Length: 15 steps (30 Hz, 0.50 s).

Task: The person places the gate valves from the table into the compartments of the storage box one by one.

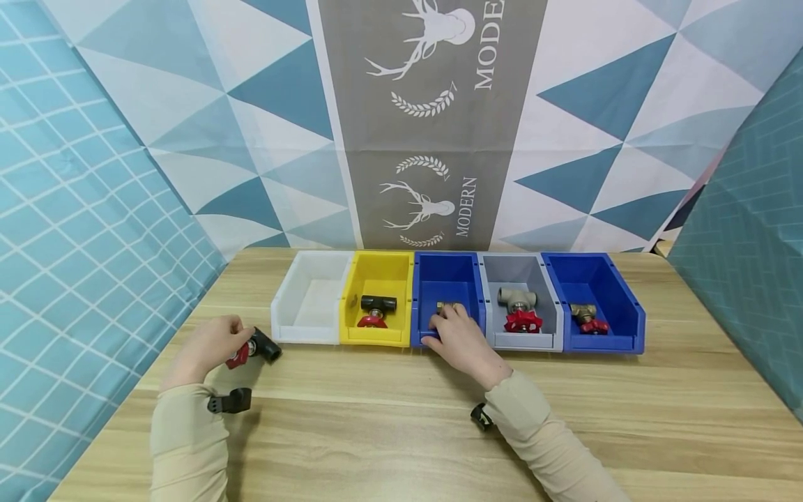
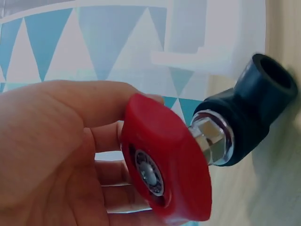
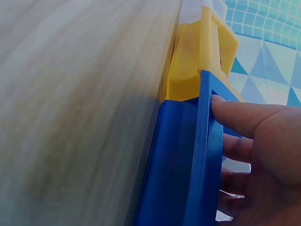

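My left hand (image 1: 210, 348) holds a stop valve by its red handwheel (image 2: 164, 160), to the left of the white bin. The valve's black tee-shaped body (image 2: 244, 108) points away from the palm, close over the wooden table. My right hand (image 1: 461, 341) reaches over the front lip of the middle blue bin (image 1: 448, 268). A small brass fitting (image 1: 447, 305) shows at its fingertips, mostly covered by the hand. In the right wrist view, the thumb is at the bin's rim (image 3: 202, 155) and the fingertips are hidden inside; I cannot tell whether they grip the fitting.
Left of the blue bin stand a white bin (image 1: 307, 335) and a yellow bin (image 1: 376, 337) with a black, red-wheeled valve (image 1: 376, 307). To its right, a grey bin (image 1: 521, 341) and another blue bin (image 1: 627, 335) each contain a red-wheeled valve. Patterned cloth (image 1: 433, 139) hangs behind.
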Each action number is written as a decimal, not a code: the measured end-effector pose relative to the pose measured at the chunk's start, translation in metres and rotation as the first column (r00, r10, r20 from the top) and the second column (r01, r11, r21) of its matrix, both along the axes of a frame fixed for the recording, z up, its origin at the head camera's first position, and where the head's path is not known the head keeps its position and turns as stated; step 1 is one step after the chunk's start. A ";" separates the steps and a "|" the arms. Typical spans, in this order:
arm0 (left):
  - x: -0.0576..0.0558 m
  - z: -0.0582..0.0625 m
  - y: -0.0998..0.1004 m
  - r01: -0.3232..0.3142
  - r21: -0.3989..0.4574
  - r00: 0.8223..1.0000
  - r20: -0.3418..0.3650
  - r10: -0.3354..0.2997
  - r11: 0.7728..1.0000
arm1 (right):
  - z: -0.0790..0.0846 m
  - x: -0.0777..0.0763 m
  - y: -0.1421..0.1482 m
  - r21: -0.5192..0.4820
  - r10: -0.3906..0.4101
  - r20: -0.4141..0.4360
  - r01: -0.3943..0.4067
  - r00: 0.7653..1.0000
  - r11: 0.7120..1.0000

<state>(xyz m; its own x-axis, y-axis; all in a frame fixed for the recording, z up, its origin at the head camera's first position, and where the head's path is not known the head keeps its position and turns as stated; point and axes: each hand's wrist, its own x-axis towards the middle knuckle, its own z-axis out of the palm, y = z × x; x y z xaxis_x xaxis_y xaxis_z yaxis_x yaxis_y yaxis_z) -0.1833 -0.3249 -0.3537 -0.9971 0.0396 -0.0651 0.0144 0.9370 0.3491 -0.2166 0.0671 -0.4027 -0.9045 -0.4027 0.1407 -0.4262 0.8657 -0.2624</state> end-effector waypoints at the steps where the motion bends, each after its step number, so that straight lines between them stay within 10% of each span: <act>1: 0.000 0.001 0.001 -0.002 0.004 1.000 0.001 0.002 1.000 | 0.000 0.000 0.000 0.002 0.000 -0.001 0.000 1.000 1.000; 15: 0.002 0.014 0.018 -0.005 -0.034 0.995 -0.098 0.002 0.999 | 0.000 0.000 0.000 0.000 -0.001 0.007 0.001 1.000 1.000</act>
<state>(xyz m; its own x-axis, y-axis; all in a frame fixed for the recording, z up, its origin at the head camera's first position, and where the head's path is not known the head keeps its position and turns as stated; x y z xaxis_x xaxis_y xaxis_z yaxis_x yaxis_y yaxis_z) -0.1817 -0.3073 -0.3401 -0.9989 0.0353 0.0321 0.0436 0.9483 0.3144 -0.2162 0.0675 -0.4026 -0.9060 -0.4015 0.1342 -0.4232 0.8661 -0.2659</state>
